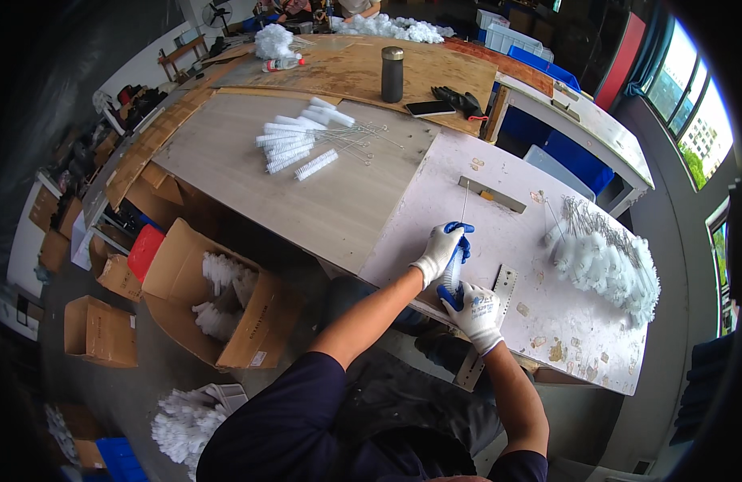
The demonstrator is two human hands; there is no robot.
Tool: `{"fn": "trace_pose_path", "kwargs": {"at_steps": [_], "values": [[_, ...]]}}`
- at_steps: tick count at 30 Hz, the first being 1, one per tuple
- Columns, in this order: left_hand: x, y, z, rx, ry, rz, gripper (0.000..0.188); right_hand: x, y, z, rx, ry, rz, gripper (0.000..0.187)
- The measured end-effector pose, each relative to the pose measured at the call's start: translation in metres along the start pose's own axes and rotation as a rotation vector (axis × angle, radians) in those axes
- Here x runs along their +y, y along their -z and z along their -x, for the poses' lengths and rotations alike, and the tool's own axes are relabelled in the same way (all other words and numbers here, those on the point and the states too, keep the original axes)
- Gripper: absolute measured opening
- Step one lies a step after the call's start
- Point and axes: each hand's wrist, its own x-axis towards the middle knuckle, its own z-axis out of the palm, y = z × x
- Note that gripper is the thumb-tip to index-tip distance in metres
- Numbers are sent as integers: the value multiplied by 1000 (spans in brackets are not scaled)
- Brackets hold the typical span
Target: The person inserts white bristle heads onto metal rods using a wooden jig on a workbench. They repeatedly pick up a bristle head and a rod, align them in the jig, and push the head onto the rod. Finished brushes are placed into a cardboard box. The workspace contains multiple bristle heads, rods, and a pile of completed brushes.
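Both hands wear white gloves with blue palms and grip a white bottle brush [452, 275] over the near part of the table. My left hand [440, 251] is closed around the upper part of the bristles, and the thin wire stem points away from me. Lower down, my right hand [475, 313] is closed at the near end of the brush; its fingertips are partly hidden. Beyond the stem lies a flat metal bar [503, 199] with a small yellow piece. Beside my right hand is a perforated metal strip [506, 287].
Fluffy white brushes [600, 269] are heaped on the right; slimmer brushes [286, 145] lie at the left. Farther back are a dark tumbler [392, 79], phone [429, 108], black gloves [459, 100] and plastic bottle [279, 65]. An open carton [178, 309] with brushes stands on the floor. People sit far off.
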Motion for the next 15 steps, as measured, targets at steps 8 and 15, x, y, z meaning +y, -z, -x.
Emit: {"fn": "trace_pose_path", "kwargs": {"at_steps": [8, 15], "values": [[-1, 1, -1, -5, 0, 7, 27, -2, 3, -1, -5, -9, -6, 42], [-1, 1, -1, -5, 0, -1, 27, 0, 1, 0, 16, 8, -18, 40]]}}
